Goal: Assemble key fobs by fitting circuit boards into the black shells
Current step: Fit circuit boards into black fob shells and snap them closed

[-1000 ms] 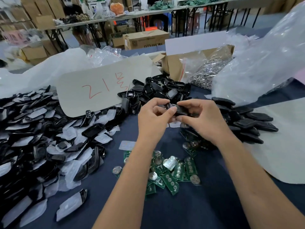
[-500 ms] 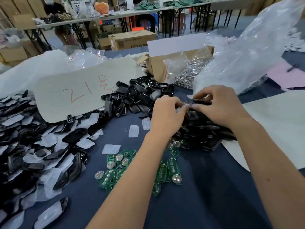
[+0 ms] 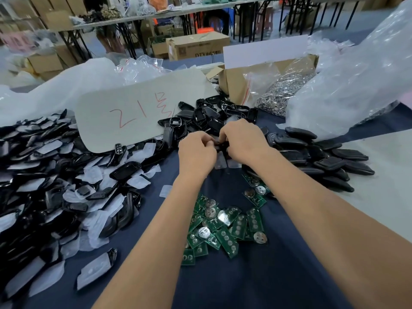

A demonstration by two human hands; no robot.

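Note:
My left hand (image 3: 197, 153) and my right hand (image 3: 243, 141) meet above the dark blue cloth, fingers curled around a small black shell (image 3: 220, 145) held between them; most of the shell is hidden by the fingers. Below the hands lies a heap of green circuit boards (image 3: 225, 228) with round silver cells. Open black shells (image 3: 211, 114) are piled behind the hands. Closed black fobs (image 3: 323, 157) lie stacked to the right.
A large pile of black shell parts with white film (image 3: 55, 186) covers the left. A grey card with red writing (image 3: 138, 112) leans behind. A cardboard box (image 3: 236, 83) holds a bag of metal rings (image 3: 281, 94). Clear plastic bags (image 3: 356, 74) rise at right.
Both hands have come back from over the fob pile at right to the middle of the cloth, still together on a black shell. The view shifted accordingly.

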